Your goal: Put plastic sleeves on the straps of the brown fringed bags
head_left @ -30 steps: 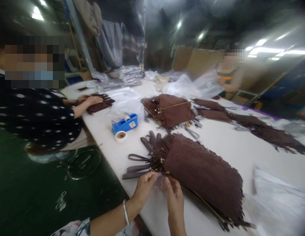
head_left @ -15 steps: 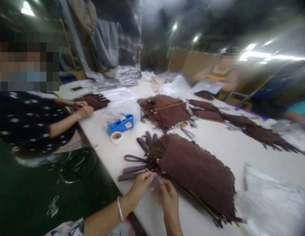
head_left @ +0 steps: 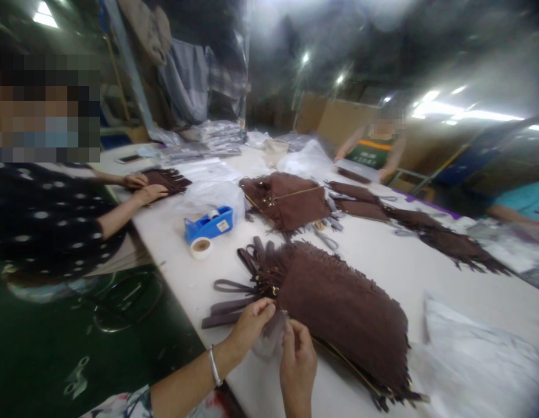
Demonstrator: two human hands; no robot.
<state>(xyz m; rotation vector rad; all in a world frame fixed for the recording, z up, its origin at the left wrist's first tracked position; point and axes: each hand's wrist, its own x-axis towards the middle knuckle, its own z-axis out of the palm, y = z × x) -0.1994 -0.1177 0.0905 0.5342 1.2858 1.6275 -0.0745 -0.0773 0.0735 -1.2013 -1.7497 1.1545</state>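
Note:
A small clear plastic bag [head_left: 271, 341] stretches between my two hands above the near table edge. My left hand [head_left: 252, 326] pinches one side of it, thumb against fingers. On the other side, my right hand [head_left: 299, 351] grips it between thumb and fingertips. Just beyond my hands lies a stack of brown fringed pouches [head_left: 343, 310] with gold zips. Their dark wrist straps [head_left: 232, 284] fan out to the left, close to my left hand. The plastic is thin and partly blurred.
A blue tape dispenser [head_left: 210, 223] and a tape roll [head_left: 201, 247] stand beyond the straps. More brown pouches [head_left: 295, 200] lie farther back. Large plastic bags [head_left: 478, 348] spread at right. A co-worker's hands [head_left: 151, 191] handle a fringed pouch at left; others work across the table.
The plastic bag is spread wider and shows more between my hands. My right hand has dropped slightly. The co-worker across has shifted, lowering the sheet in their hands.

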